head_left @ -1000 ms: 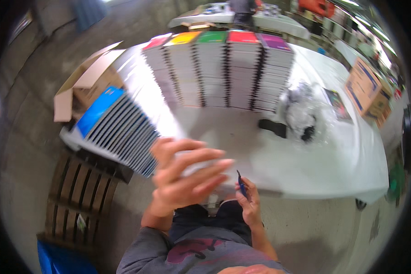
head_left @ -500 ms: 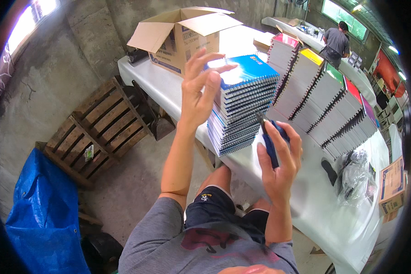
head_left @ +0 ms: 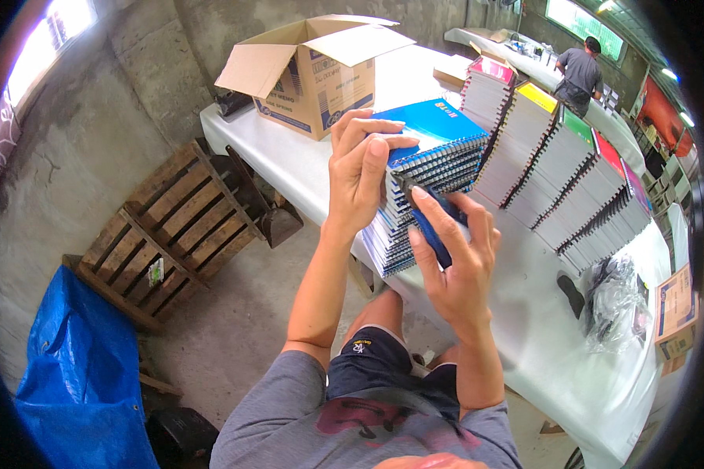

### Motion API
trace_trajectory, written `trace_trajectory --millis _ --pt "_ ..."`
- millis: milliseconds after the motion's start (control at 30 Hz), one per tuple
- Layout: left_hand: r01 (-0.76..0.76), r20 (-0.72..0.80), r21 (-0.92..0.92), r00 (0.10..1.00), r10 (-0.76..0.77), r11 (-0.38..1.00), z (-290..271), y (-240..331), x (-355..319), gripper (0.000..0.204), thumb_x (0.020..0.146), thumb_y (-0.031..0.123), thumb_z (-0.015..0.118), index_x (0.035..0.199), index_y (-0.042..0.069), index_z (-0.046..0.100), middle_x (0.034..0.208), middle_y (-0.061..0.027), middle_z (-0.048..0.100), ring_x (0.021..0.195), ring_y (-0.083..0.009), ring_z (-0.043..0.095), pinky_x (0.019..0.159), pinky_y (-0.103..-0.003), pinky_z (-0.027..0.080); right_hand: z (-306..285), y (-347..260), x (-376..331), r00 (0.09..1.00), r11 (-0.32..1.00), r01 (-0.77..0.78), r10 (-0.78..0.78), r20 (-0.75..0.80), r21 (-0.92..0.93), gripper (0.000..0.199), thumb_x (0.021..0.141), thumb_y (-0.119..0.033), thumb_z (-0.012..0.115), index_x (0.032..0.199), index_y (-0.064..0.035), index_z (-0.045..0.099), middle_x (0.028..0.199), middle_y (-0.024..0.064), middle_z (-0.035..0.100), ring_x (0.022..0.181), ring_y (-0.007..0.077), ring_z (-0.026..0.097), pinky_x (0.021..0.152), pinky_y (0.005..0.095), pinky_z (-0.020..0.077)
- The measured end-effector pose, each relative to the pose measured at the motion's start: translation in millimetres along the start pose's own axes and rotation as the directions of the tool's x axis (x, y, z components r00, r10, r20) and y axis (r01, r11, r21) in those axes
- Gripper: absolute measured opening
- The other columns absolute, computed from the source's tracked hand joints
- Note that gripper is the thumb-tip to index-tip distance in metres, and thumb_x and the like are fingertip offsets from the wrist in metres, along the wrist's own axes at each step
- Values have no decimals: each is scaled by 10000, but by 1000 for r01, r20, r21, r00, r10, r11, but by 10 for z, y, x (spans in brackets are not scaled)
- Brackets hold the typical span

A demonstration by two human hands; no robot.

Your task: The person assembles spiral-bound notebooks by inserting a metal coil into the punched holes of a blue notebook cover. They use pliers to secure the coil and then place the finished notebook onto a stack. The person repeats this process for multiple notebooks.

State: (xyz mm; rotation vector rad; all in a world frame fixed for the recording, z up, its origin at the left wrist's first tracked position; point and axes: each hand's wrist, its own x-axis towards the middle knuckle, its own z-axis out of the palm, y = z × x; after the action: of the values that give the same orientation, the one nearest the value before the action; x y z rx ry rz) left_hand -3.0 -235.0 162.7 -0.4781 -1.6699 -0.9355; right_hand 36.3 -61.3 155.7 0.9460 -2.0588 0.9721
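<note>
The blue-covered notebooks (head_left: 430, 129) are piled right under both hands, spiral bindings toward the right hand (head_left: 457, 254). Small orange lettering runs along the top cover's far edge, beyond the left fingers, and white marks show close to the fingertips.

The right hand is closed around blue-handled pliers (head_left: 433, 244), thumb on the near side and forefinger stretched along the tool toward its dark head. The handles stand somewhat apart within the fingers. The head is at the spiral's near corner, just below the left thumb; whether the tips touch the wire cannot be told.

The left hand (head_left: 357, 168) has its fingers loosely bent over the top cover's near left corner, with a gap between thumb and forefinger tips.

Beyond the left hand, an open cardboard box (head_left: 317, 90) carries dark blue printing and handwriting-like marks on its sides. To the right of the pliers stand taller notebook stacks, topped in pink (head_left: 493, 70), yellow (head_left: 536, 98), green (head_left: 575, 125), red (head_left: 608, 152) and purple. Farther right on the white-covered table (head_left: 516, 320) lies crumpled clear plastic (head_left: 618, 301), near another box (head_left: 675, 313) with blue printing. Below the hands, the dark shorts (head_left: 368, 363) bear a white emblem and yellow lettering.
</note>
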Motion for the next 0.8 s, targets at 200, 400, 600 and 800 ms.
trace_trajectory --millis 200,400,600,800 --pt "16 23 79 1000 -18 997 -5 14 -38 533 997 346 292 868 46 712 988 -100 632 1130 -276 442 1006 -415 296 3 -22 -27 955 708 -297 201 220 641 349 863 -184 601 1193 -73 582 867 145 622 739 249 626 640 311 496" --pt "-12 11 16 1000 12 1000 19 44 -39 438 981 277 354 871 75 726 951 -89 643 1065 -264 460 992 -414 290 -40 73 -121 898 421 -439 244 368 794 387 873 -174 585 1242 -72 525 921 185 611 809 286 620 698 357 493" --pt "47 10 -1 999 -47 999 -27 -22 -63 446 980 297 357 879 62 722 983 -88 636 1087 -271 447 987 -416 296 -71 90 -173 998 998 -65 66 -21 23 389 799 -246 650 1186 -231 621 1091 110 512 1037 234 479 955 430 282" --pt "53 9 0 999 -53 999 -11 0 -62 459 983 305 348 880 54 719 1000 -91 629 1105 -277 433 988 -415 295 -15 107 -133 1000 994 27 -28 -13 -105 373 794 -277 655 1166 -271 633 1079 67 514 1027 220 482 951 442 278"
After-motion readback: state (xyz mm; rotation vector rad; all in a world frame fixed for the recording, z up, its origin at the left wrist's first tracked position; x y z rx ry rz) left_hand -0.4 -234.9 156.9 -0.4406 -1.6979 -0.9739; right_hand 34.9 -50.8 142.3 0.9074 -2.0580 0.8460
